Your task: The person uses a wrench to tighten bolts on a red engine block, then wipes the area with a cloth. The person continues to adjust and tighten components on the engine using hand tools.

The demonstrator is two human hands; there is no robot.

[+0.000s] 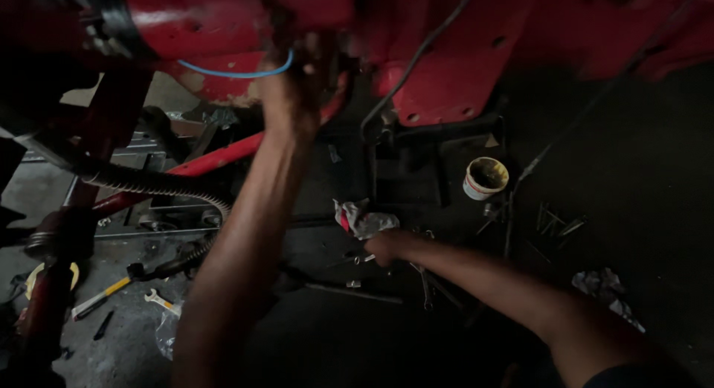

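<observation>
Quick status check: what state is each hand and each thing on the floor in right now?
left hand: raised against the red machine body, grip hidden
right hand: down on the dark floor among tools, closed
rag: crumpled, beside right hand
small tub: upright, open
spanner: lying flat, untouched
corrugated hose: hanging, curved

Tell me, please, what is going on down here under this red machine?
A person is working beneath a red machine body. Their left hand is raised against its underside, near a blue wire. Their right hand reaches down among small metal tools on the dark floor, beside a crumpled rag. A small open tub sits farther back; a wrench lies at left.
</observation>
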